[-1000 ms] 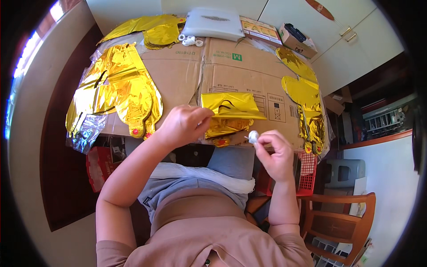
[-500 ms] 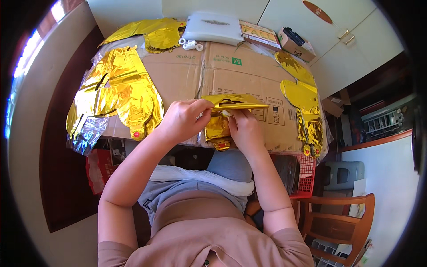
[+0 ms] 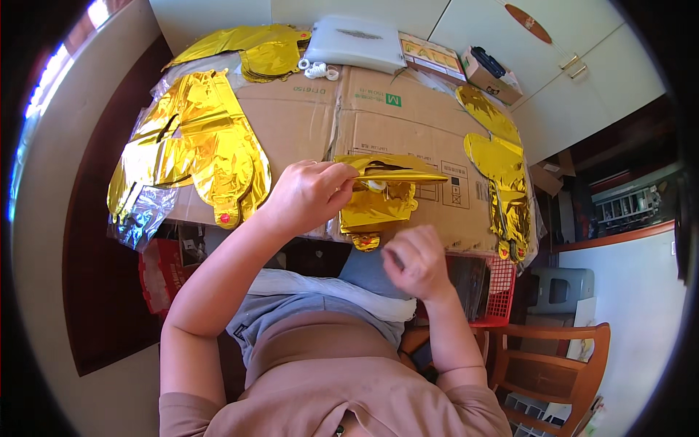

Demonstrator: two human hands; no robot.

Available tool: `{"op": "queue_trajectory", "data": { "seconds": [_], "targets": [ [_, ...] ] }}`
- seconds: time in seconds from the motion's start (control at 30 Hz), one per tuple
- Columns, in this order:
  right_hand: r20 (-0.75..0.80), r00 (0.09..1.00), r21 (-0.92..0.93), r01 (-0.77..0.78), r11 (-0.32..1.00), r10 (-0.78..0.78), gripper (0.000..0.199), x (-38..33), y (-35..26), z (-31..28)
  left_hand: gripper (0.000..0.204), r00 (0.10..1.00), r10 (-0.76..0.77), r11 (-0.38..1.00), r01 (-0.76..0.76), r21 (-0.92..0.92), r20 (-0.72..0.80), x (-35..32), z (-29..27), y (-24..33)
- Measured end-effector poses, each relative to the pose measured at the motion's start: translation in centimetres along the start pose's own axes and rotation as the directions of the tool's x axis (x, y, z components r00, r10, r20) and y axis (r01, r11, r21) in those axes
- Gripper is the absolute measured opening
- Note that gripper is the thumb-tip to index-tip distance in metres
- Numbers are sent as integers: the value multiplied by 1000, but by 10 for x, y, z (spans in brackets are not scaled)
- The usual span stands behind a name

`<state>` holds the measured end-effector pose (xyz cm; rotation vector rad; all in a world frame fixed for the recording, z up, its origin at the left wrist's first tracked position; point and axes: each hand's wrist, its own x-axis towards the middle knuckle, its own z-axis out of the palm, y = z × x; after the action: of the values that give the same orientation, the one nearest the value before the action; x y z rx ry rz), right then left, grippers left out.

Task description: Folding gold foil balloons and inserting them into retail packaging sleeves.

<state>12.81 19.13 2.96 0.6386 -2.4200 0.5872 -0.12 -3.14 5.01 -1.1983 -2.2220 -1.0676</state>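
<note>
Brown cardboard [image 3: 291, 124] covers the tabletop beside pale cabinets [image 3: 582, 102] with 2 handles [image 3: 573, 67] in view. Along its back sit 1 white case [image 3: 354, 42], 1 flat printed box [image 3: 432, 58], 1 small cardboard box [image 3: 491, 84] with 1 black object [image 3: 486, 61] on top, and a cluster of white rings [image 3: 317, 71], at least 3, overlapping too much for an exact count. Gold foil piles [image 3: 218, 138] lie in 4 spots: 1 at the back left, 1 at the left and 2 at the right. Between them, at the near edge, is 1 gold foil bundle [image 3: 378, 207]; the person's left hand [image 3: 309, 193] pinches its raised upper fold at the left end, and 1 white piece [image 3: 376, 185] shows beneath that fold. Apart from the bundle, the right hand [image 3: 417, 262] has its fingers curled inward; blur makes it impossible to tell whether it grasps anything. Lower right are 1 red basket [image 3: 501, 291] and 1 wooden chair [image 3: 601, 357].
</note>
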Motion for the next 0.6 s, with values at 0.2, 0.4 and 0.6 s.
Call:
{"op": "queue_trajectory", "data": {
  "seconds": [0.2,0.4,0.6],
  "targets": [
    [48,998,-3,51,999,-51,20,-27,-14,26,11,1000,-6,1000,6,-16,15,0,3,2],
    [-103,995,-64,3,998,-10,31,-14,-16,38,13,1000,-13,1000,14,-20,26,-6,3,1],
    [-131,991,-123,-9,992,-8,36,-3,-13,48,13,998,-30,999,31,-16,55,-9,5,0]
  ]
}}
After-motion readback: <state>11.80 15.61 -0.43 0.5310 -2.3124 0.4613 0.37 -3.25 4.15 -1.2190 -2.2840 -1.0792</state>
